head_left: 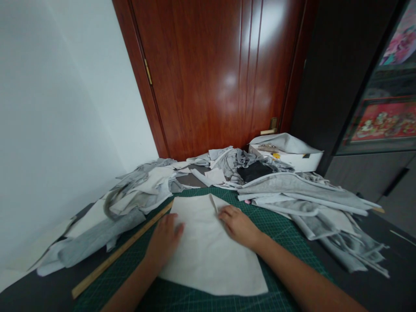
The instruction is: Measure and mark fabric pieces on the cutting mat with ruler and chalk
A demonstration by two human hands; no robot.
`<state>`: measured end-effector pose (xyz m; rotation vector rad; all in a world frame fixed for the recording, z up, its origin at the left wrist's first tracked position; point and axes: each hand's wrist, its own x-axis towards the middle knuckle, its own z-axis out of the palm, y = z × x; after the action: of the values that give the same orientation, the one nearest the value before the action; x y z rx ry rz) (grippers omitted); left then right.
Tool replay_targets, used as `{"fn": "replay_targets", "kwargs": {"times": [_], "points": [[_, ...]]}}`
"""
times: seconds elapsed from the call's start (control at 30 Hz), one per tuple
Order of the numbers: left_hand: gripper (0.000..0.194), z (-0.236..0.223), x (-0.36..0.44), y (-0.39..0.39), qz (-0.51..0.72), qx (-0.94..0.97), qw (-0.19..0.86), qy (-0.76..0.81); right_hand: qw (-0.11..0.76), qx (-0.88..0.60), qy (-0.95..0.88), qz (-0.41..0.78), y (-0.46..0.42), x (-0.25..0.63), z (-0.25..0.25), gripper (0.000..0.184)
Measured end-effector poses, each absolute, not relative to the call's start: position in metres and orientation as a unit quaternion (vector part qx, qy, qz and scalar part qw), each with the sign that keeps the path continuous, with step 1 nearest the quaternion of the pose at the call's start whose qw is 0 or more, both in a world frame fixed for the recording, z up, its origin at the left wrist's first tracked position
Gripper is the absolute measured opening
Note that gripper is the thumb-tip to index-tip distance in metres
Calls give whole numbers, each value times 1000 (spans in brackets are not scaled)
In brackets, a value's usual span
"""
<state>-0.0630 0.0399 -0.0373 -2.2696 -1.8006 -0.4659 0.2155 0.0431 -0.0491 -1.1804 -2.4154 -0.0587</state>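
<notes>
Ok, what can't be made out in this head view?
In the head view:
Left hand: blurred; contact with the white cloth unclear.
Right hand: its back hides whether it pinches the fold.
Green mat: partly covered by cloth, cropped by the bottom edge.
Red picture: cropped by the right edge.

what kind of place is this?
Probably a sewing or cloth-cutting spot in a home: a green gridded mat, a wooden ruler and heaps of grey and white fabric, with a glass-fronted cabinet nearby.
</notes>
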Motion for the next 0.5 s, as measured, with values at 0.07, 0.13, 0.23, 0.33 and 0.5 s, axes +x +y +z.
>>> {"fn": "replay_targets", "kwargs": {"times": [0.07, 0.13, 0.23, 0.33, 0.5], "points": [[42, -33, -90, 44, -149, -725, 115, -662, 239, -489, -838, -37, 50, 218, -57, 38], [45, -27, -111, 47, -122, -696, 31, -707, 240, -543, -804, -39, 55, 223, -63, 39], [50, -19, -122, 47, -86, -688, -115, -711, 253, -576, -775, -51, 55, 228, -62, 42], [54, -11, -117, 44, -92, -717, -196, -663, 285, -512, -808, -54, 47, 226, -50, 38], [51, 0, -109, 28, -217, -657, -420, -587, 246, -391, -887, -1, 38, 215, -45, 32]]}}
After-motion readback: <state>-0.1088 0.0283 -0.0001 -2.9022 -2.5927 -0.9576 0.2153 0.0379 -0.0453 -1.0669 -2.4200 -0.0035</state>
